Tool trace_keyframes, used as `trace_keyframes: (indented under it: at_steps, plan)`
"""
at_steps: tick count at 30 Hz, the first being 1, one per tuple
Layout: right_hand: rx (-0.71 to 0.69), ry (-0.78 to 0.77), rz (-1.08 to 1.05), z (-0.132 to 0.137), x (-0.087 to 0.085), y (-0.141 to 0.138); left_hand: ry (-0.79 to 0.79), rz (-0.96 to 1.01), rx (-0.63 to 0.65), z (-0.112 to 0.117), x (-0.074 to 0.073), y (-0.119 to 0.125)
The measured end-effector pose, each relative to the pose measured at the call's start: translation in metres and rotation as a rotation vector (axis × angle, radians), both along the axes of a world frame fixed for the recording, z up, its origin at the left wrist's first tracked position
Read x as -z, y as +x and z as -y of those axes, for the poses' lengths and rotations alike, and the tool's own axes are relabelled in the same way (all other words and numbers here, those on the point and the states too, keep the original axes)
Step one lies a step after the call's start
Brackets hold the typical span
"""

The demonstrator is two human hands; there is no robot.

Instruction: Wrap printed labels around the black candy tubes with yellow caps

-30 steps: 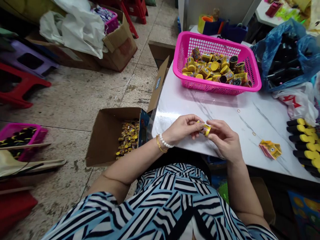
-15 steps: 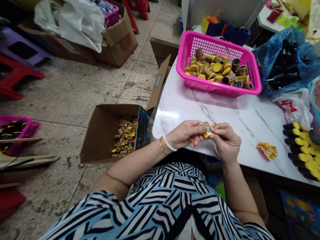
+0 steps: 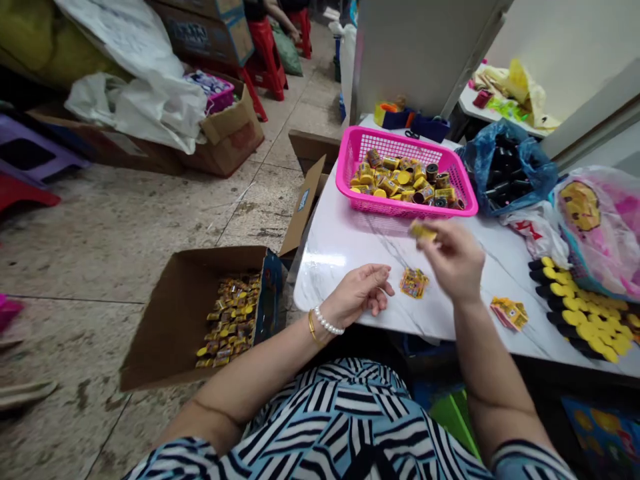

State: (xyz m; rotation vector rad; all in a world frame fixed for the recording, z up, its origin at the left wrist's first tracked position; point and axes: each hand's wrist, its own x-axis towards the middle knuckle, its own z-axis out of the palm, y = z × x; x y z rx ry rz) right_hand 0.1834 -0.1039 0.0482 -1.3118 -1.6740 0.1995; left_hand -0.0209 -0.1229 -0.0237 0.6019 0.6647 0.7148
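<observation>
My right hand (image 3: 454, 260) is raised over the white table near the basket's front edge. Its thumb and fingers pinch a small yellow canister (image 3: 421, 231), blurred by motion. My left hand (image 3: 356, 297), with a pearl bracelet at the wrist, hovers at the table's front edge, fingers loosely curled and apart, holding nothing. Between the hands, a small pile of printed yellow-orange labels (image 3: 414, 283) lies on the table (image 3: 345, 243). Beyond stands a pink basket (image 3: 407, 208) holding many similar canisters, some showing yellow lids and others dark open ends.
A second pile of labels (image 3: 509, 313) lies to the right. Beside it are rows of black tubes with yellow caps (image 3: 583, 310) and a blue bag of black parts (image 3: 505, 170). At the lower left, a cardboard box (image 3: 165, 313) on the floor contains more canisters.
My hands have come apart. The right hand has moved forward toward the basket with the canister, and the left has let go. The label pile between them now shows. The view has tilted up.
</observation>
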Motion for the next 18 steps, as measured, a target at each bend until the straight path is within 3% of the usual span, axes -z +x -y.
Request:
trace_keyframes:
  at_steps: [4, 7, 10, 14, 16, 18]
  plan:
    - [0.045, 0.088, 0.168, -0.058, -0.039, 0.040, 0.070, -0.082, -0.023, 0.013, -0.001, -0.013]
    - [0.132, 0.098, 0.311, -0.057, -0.046, 0.086, 0.102, -0.142, -0.124, 0.022, 0.002, -0.024]
    - [0.394, -0.005, 0.459, -0.027, -0.040, 0.157, 0.122, -0.149, -0.137, 0.024, 0.004, -0.032]
    - [0.880, -0.418, 0.556, 0.010, -0.020, 0.266, 0.147, -0.135, -0.089, 0.022, 0.002, -0.029]
    - [0.963, -0.536, 0.592, 0.019, -0.006, 0.304, 0.159, -0.146, -0.070, 0.021, 0.001, -0.024]
    - [0.969, -0.548, 0.611, 0.023, 0.009, 0.324, 0.182, -0.181, -0.063, 0.021, 0.001, -0.019]
